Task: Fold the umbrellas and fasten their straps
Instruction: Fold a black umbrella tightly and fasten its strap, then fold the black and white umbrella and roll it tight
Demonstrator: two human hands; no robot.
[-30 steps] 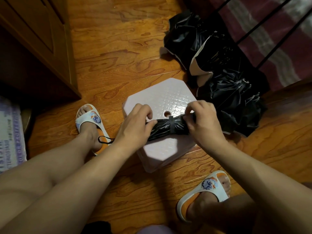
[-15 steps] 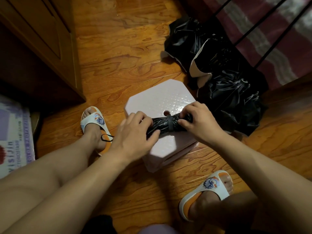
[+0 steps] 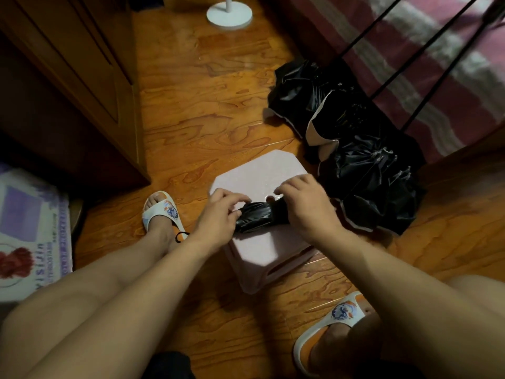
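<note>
A rolled-up black umbrella lies across the top of a pale pink plastic stool. My left hand grips its left end, fingers curled over the fabric. My right hand covers and grips the right end, hiding the strap and the handle. Loose, unfolded black umbrellas lie in a heap on the wooden floor to the right of the stool, one showing a pale inner lining.
A dark wooden cabinet stands at the left with a printed mat below it. A white round lamp base sits at the top. A bed with a striped cover fills the upper right. My feet in white slippers flank the stool.
The camera tilted up, so more floor and the lamp base show. My right hand slid left over the umbrella's strap, and my hands came closer together.
</note>
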